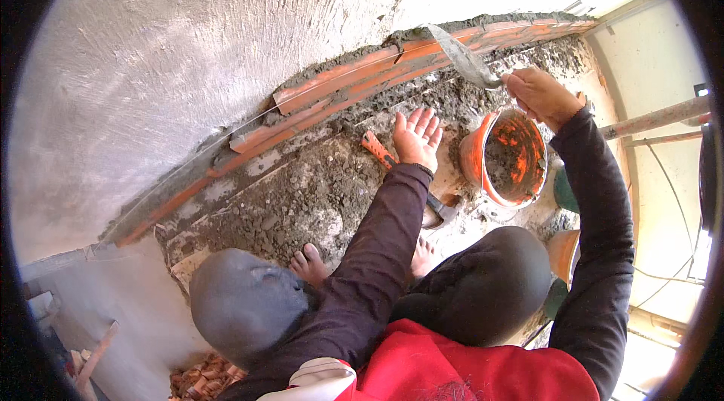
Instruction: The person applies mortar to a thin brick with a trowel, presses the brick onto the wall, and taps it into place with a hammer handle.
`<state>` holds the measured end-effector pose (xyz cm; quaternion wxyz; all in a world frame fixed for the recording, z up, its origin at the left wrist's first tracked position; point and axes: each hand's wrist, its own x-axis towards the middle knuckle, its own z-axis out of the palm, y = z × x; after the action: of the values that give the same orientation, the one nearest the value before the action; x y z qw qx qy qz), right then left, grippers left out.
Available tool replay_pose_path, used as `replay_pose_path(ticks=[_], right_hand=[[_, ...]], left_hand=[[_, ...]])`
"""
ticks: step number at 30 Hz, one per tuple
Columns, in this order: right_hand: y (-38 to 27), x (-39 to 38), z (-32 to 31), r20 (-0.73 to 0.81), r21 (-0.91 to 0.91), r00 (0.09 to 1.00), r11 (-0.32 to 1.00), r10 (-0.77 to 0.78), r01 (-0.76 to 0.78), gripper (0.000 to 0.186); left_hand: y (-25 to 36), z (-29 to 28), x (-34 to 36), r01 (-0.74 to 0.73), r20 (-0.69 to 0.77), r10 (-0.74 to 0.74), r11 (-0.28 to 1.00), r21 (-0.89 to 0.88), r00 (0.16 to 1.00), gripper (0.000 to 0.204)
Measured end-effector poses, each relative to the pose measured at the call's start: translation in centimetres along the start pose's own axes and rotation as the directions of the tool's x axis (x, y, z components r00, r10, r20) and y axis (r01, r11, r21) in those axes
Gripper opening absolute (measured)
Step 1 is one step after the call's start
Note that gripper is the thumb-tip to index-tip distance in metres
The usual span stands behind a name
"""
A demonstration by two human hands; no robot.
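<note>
My right hand (544, 98) is closed round the handle of a pointed trowel (466, 60), whose grey blade reaches left over the top of a low brick wall (324, 88). My left hand (418, 139) is held out palm up, fingers stretched, with nothing in it. Just to its right stands an orange bucket (473, 154) with remnants of grey mortar inside. Beneath my left forearm lies a hammer (379, 151) with an orange handle; the sleeve hides part of it. Wet mortar (494, 20) covers the far top of the bricks.
A taut string (253, 120) runs along the bricks beside the rough plastered wall (151, 84). Crumbled mortar (302, 190) litters the floor round my bare feet. A green container (564, 190) and metal pipes (656, 120) are at the right. Broken brick pieces (204, 378) lie at lower left.
</note>
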<state>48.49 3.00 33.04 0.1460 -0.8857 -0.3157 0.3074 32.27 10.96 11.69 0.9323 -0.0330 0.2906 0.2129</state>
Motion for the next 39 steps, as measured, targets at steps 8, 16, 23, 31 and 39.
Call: replay_pose_path(ticks=[8,16,23,31,39], right_hand=[[-8.2,-1.7,6.7,0.247,0.45,0.94,0.832,0.234,-0.325,0.035],[-12.4,-1.6,11.1,0.31,0.473,0.929,0.814,0.203,-0.336,0.032],[-12.8,-2.5,14.7,0.171,0.264,0.976,0.961,-0.135,0.087,0.031],[-13.4,-5.3,12.5,0.031,0.13,0.998,0.99,-0.054,0.049,0.034],[-14.5,-1.1,15.7,0.144,0.043,0.826,0.837,-0.545,0.545,0.029]], left_hand=[[1.6,1.2,1.2,-0.023,-0.035,0.017,0.985,-0.17,0.999,0.066],[1.4,1.9,1.9,0.076,-0.123,-0.106,0.97,-0.23,0.987,0.067],[-3.3,-0.2,5.7,0.041,0.088,-0.014,0.949,-0.311,0.996,0.073],[-2.0,1.9,3.3,0.169,-0.012,-0.19,0.897,-0.408,0.982,0.069],[1.8,0.0,2.6,0.174,0.123,-0.137,0.909,-0.379,0.983,0.075]])
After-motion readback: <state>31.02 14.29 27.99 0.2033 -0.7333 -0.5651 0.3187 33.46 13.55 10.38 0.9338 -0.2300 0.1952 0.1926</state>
